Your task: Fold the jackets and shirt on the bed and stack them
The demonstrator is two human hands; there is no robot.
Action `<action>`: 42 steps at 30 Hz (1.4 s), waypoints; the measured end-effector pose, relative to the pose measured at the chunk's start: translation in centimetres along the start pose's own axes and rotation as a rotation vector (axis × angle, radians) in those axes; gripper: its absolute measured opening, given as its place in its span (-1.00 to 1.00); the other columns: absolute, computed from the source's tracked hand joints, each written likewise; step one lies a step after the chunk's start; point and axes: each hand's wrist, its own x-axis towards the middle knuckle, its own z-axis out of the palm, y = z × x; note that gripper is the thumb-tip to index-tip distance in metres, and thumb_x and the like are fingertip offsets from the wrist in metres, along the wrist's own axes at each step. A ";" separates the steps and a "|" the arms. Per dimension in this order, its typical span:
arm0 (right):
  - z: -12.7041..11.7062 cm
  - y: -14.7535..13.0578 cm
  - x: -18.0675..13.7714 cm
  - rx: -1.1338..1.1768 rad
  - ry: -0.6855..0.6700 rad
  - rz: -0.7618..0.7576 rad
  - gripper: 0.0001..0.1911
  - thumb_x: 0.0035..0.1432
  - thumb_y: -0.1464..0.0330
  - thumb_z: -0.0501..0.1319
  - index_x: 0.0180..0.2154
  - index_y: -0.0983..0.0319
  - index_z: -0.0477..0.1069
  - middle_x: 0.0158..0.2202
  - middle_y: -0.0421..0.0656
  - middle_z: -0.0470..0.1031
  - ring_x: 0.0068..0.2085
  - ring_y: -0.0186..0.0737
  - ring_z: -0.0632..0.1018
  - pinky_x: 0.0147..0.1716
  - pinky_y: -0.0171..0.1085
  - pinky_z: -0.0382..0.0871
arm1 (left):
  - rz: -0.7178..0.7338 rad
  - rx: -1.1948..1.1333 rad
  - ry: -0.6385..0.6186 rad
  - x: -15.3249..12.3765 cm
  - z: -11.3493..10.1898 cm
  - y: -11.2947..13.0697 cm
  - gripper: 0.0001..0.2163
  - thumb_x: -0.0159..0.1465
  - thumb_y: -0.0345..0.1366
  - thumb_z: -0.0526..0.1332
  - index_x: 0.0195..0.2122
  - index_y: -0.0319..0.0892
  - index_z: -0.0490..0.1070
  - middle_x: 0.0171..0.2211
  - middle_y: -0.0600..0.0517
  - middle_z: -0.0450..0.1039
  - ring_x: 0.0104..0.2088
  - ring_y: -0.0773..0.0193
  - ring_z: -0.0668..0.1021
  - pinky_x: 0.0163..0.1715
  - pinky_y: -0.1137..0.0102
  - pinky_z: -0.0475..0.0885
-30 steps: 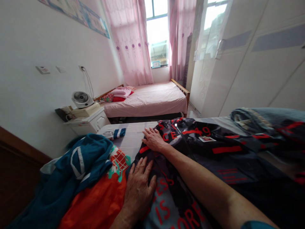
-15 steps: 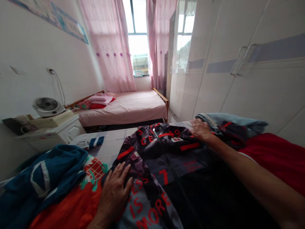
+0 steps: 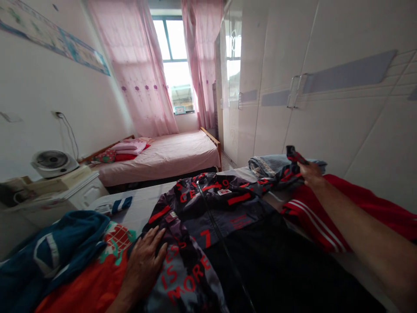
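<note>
A dark zip-up jacket with red lettering lies spread out front side up, its collar away from me. My left hand rests flat on the jacket's left sleeve, fingers stretched out. On the far right, my right hand is closed around the cuff end of the other sleeve, which is raised and pulled out sideways. Beneath that sleeve are folded blue jeans and a red garment with white stripes. Left of my left hand lie an orange garment and a blue garment.
A small striped cloth lies on the pale bed surface. Beyond stands another bed with a pink sheet. A fan sits on a white cabinet at left. White wardrobes line the right side.
My right hand has moved right from beside the jacket's shoulder and now grips the sleeve end, drawing it outward. The left hand stays on the jacket. The view has turned slightly right.
</note>
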 end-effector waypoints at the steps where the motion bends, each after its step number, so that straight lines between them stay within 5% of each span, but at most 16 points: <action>1: -0.1 -1.6 -0.3 0.097 0.010 -0.023 -0.46 0.23 0.10 -0.13 -0.05 0.31 0.40 -0.24 0.13 0.53 -0.13 0.09 0.54 -0.29 -0.03 0.44 | -0.008 0.001 -0.001 0.0 0.0 0.1 -0.58 0.29 -0.18 -0.03 0.11 -0.18 0.33 0.17 -0.11 0.27 0.20 0.07 0.28 0.15 0.06 0.17; 6: -0.4 -10.4 -7.0 0.484 -0.111 -0.292 -0.46 0.23 0.05 -0.06 0.01 0.29 0.34 -0.23 -0.07 0.55 -0.24 -0.20 0.56 -0.25 -0.20 0.47 | -0.029 -0.069 0.039 0.3 -0.6 0.5 -0.61 0.26 -0.18 0.01 0.04 -0.18 0.39 0.14 -0.11 0.31 0.18 0.04 0.29 0.15 0.04 0.17; 10: -0.7 -13.1 -16.7 0.312 -0.816 -0.841 -0.65 0.22 0.18 0.05 -0.09 0.21 0.44 -0.21 -0.15 0.55 -0.17 -0.23 0.53 -0.10 -0.21 0.39 | -0.072 -0.483 0.126 0.7 -2.8 2.9 -0.63 0.26 -0.09 0.00 -0.11 -0.16 0.49 0.08 -0.07 0.38 0.12 0.06 0.38 0.13 0.14 0.25; 13: -0.4 -11.9 -22.5 0.193 -0.981 -1.235 -0.67 0.19 0.33 0.13 0.00 0.16 0.39 0.02 -0.15 0.45 0.06 -0.23 0.40 0.09 -0.20 0.18 | -0.195 -0.964 -0.152 0.6 -4.6 5.8 -0.53 0.32 -0.02 -0.12 0.00 -0.15 0.42 0.00 -0.08 0.45 -0.02 0.10 0.51 -0.07 0.19 0.45; 15: 0.1 -10.4 -24.7 0.114 -1.009 -1.388 -0.68 0.21 0.33 0.11 0.02 0.14 0.36 0.04 -0.15 0.43 0.12 -0.22 0.34 0.12 -0.18 0.11 | -0.200 -1.070 -0.356 0.2 -5.3 7.7 -0.52 0.32 0.00 -0.11 0.07 -0.15 0.36 0.02 -0.09 0.44 -0.04 0.10 0.52 -0.18 0.23 0.51; 19: 1.2 -7.9 -24.4 0.091 -0.925 -1.299 -0.71 0.22 0.38 0.07 -0.04 0.12 0.39 0.00 -0.19 0.46 0.09 -0.27 0.37 0.11 -0.23 0.11 | -0.027 -0.808 -0.326 -1.3 -5.8 10.7 -0.61 0.25 -0.07 0.07 0.06 -0.07 0.38 0.08 -0.03 0.39 0.08 0.12 0.43 0.05 0.25 0.36; 25: 2.1 -5.3 -17.3 -0.096 -0.510 -0.715 -0.70 0.17 0.43 0.01 -0.09 0.23 0.38 -0.04 -0.06 0.44 -0.04 -0.20 0.46 -0.02 -0.26 0.24 | 0.186 -0.531 -0.023 -3.8 -4.6 13.8 -0.49 0.23 -0.13 0.12 0.21 -0.04 0.18 0.27 -0.06 0.09 0.20 0.01 0.26 0.12 0.12 0.28; 28: 2.3 -3.6 -16.0 -0.363 -0.552 -0.638 -0.77 0.18 0.38 -0.01 -0.24 0.25 0.40 -0.18 -0.04 0.47 -0.18 -0.15 0.50 -0.17 -0.23 0.29 | 0.359 -0.382 -0.004 -4.4 -2.8 14.7 -0.41 0.21 -0.30 0.14 0.28 -0.03 0.04 0.27 -0.07 0.07 0.20 0.03 0.27 0.07 0.20 0.36; 31: 2.6 -2.2 -16.6 -0.483 -0.675 -0.672 -0.78 0.16 0.37 0.00 -0.32 0.25 0.41 -0.26 -0.03 0.48 -0.24 -0.11 0.51 -0.26 -0.22 0.29 | 0.448 -0.157 -0.192 -4.7 -1.3 15.6 -0.52 0.15 -0.50 0.12 0.10 -0.04 0.33 0.07 -0.13 0.39 0.03 0.00 0.47 -0.08 0.22 0.46; 35: 2.7 -1.4 -17.6 -0.473 -0.784 -0.743 -0.80 0.13 0.41 0.03 -0.35 0.26 0.43 -0.28 -0.03 0.50 -0.26 -0.16 0.52 -0.27 -0.27 0.30 | 0.206 -0.250 -0.353 -2.6 -4.1 15.9 -0.80 0.11 -0.50 0.12 -0.37 -0.15 0.52 -0.37 -0.08 0.56 -0.32 0.05 0.59 -0.32 0.29 0.49; 39: 3.0 -1.9 -18.6 -0.381 -0.867 -0.862 -0.75 0.15 0.42 0.02 -0.20 0.27 0.44 -0.17 -0.02 0.49 -0.17 -0.17 0.52 -0.17 -0.28 0.33 | -0.261 -1.201 -0.131 2.4 -10.8 13.6 -0.80 0.19 -0.24 0.13 -0.23 -0.18 0.47 -0.37 0.01 0.55 -0.32 0.15 0.58 -0.30 0.33 0.49; 42: 4.3 -2.8 -20.1 -0.210 -0.862 -0.977 -0.64 0.19 0.35 0.03 0.00 0.24 0.37 0.03 0.00 0.41 0.00 -0.09 0.46 0.00 -0.17 0.29 | -0.582 -1.714 0.078 5.1 -13.8 12.2 -0.73 0.22 -0.27 0.05 -0.13 -0.19 0.43 -0.33 0.01 0.56 -0.35 0.21 0.59 -0.31 0.31 0.51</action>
